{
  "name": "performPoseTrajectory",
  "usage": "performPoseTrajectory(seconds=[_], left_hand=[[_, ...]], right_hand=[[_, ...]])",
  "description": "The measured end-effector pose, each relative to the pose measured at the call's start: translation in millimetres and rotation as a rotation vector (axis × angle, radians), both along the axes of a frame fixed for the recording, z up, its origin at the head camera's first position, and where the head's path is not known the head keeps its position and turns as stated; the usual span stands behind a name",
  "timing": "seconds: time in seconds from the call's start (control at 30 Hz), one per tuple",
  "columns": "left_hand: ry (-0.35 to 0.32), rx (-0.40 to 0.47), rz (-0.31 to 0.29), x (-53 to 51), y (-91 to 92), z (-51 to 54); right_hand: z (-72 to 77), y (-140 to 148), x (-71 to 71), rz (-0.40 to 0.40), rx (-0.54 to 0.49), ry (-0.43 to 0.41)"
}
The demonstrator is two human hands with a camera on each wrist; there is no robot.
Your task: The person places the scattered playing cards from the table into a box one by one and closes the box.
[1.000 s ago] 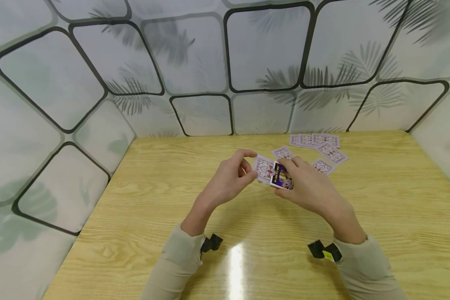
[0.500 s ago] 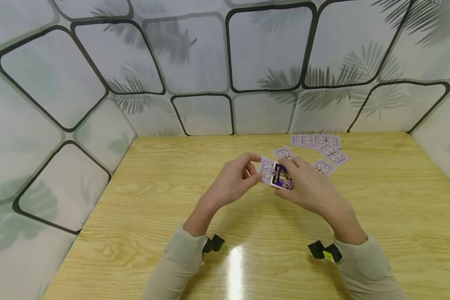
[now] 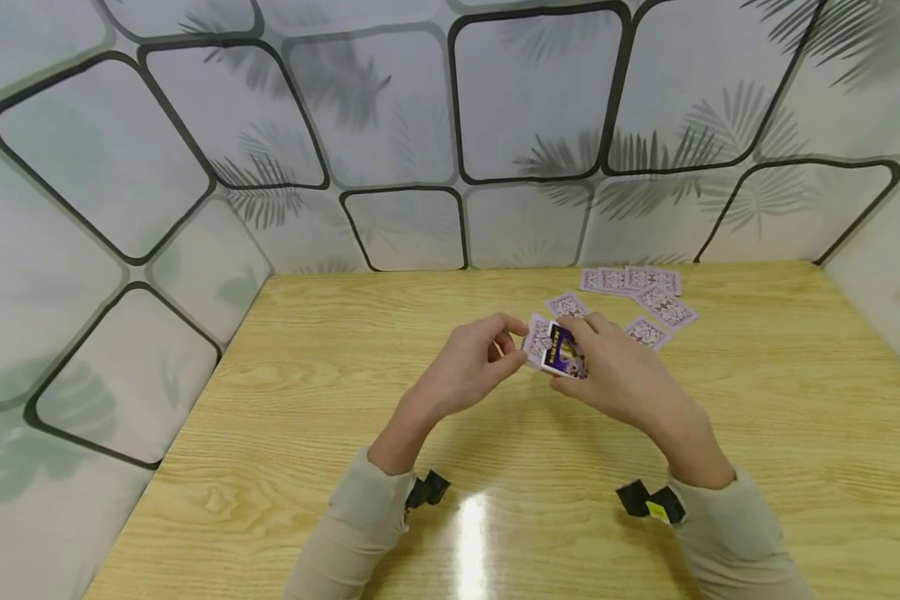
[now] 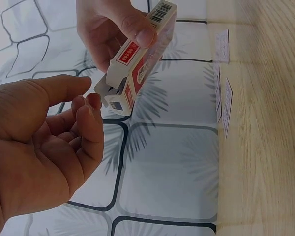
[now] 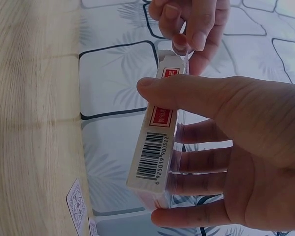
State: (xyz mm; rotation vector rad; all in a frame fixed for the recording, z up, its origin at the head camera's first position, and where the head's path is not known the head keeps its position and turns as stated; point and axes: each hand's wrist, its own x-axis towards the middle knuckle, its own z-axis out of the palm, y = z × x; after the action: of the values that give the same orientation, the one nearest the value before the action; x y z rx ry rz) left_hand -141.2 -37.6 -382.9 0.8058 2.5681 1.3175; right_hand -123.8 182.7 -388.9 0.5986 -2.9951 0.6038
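My right hand (image 3: pixel 618 362) grips a small playing-card box (image 3: pixel 566 352) with a dark purple picture on its front. The right wrist view shows its white side (image 5: pixel 155 142) with red labels and a barcode, thumb on that edge and fingers behind. In the left wrist view the box's end flap (image 4: pixel 104 89) stands open. A purple-patterned playing card (image 3: pixel 537 340) sticks partly out of the box's left end. My left hand (image 3: pixel 468 362) holds this card at its outer edge between thumb and forefinger; in the left wrist view the card is hardly visible.
Several purple-backed playing cards (image 3: pixel 651 280) lie face down at the back right of the wooden table (image 3: pixel 307 400). One loose card (image 3: pixel 567 305) lies just behind the box, another (image 3: pixel 647 333) behind my right hand. A patterned cloth wall (image 3: pixel 532 100) rises behind the table.
My left hand has moved to the right, and less of the card shows outside the box now. The right hand and the box have stayed in place.
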Motion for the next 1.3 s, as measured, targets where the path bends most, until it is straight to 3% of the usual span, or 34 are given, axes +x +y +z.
performPoseTrajectory(seconds=[0.23,0.53,0.83,1.13,1.3], left_hand=[[-0.001,-0.031,-0.023,1.7,1.7,1.2],[-0.024,-0.131,-0.078,3.1,4.7,2.5],[-0.013,-0.153,-0.122,3.4,5.6,3.1],[0.077,-0.146,-0.195,8.7,5.9,7.7],[0.109,-0.190,-0.210,13.9,7.1,9.4]], right_hand=[[0.5,0,-0.6,0.003,0.002,0.003],[2.4,1,0.5,-0.002,0.003,-0.013],[3.3,2,0.9,-0.004,0.000,-0.016],[1.5,2,-1.9,-0.014,-0.027,-0.027],[-2.9,3,-6.1,-0.048,-0.057,0.019]])
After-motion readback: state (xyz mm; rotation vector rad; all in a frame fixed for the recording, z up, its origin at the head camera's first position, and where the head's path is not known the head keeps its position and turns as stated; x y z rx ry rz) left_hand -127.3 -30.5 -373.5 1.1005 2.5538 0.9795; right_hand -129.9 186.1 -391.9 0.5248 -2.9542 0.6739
